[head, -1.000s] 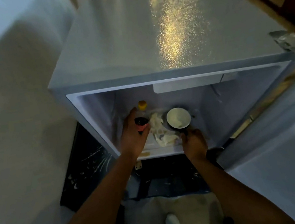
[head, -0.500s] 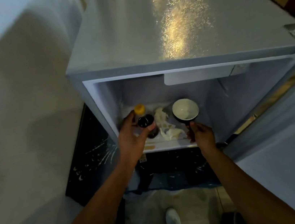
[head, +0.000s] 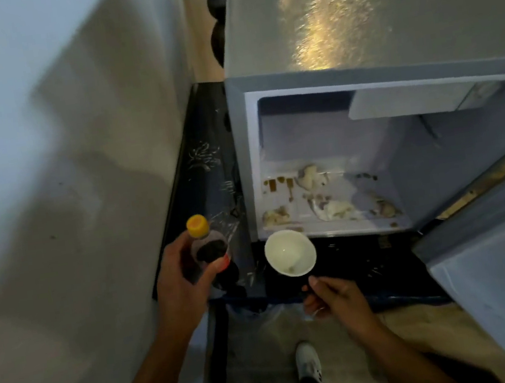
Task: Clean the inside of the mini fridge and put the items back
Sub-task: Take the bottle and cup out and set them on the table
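Note:
The grey mini fridge stands open, its inner floor smeared with brown stains and strewn with crumpled whitish scraps. My left hand grips a dark drink bottle with a yellow cap, held outside the fridge to its lower left. My right hand holds a dark cup with a white inside, just in front of the fridge's bottom edge. A little residue lies at the cup's bottom.
A pale wall runs along the left. The open fridge door stands at the right. The fridge sits on a black stand with pale scratches. My shoes are on a light floor below.
Both hands have pulled back out of the fridge, the left bringing the bottle and the right the cup. The view has swung left, and the stained floor where they stood now shows.

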### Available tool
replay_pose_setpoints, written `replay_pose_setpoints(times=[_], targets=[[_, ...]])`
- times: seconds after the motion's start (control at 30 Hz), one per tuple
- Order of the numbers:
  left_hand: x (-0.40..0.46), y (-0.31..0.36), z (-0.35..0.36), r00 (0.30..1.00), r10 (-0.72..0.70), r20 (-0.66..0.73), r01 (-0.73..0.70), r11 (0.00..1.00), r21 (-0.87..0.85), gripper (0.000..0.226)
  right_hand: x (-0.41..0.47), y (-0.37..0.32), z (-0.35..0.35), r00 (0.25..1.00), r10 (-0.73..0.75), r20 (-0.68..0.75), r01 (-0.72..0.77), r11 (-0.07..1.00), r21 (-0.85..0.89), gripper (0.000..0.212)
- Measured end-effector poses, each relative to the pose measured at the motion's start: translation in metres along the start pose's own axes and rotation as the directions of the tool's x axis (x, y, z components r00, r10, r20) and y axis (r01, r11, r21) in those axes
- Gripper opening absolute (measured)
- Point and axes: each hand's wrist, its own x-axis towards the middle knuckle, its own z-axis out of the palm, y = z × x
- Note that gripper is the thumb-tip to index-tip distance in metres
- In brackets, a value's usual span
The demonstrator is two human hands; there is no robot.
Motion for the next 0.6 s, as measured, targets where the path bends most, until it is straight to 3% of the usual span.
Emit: replay_pose_setpoints(times=[0.1, 0.6], targets=[[0.010, -0.019, -0.019, 0.997, -0.075, -0.009, 0.075, 0.997, 0.011, 0.066, 0.007, 0.018, 0.037, 0.995, 0.078, 0.058, -0.077, 0.997, -0.028, 0.021], [0.061, -0.064, -0.014, 0.977, -0.196, -0.083, 0.205, 0.970, 0.128, 0.073, 0.093, 0.017, 0.135, 0.988, 0.126, 0.091, -0.117, 0.988, -0.102, 0.024]])
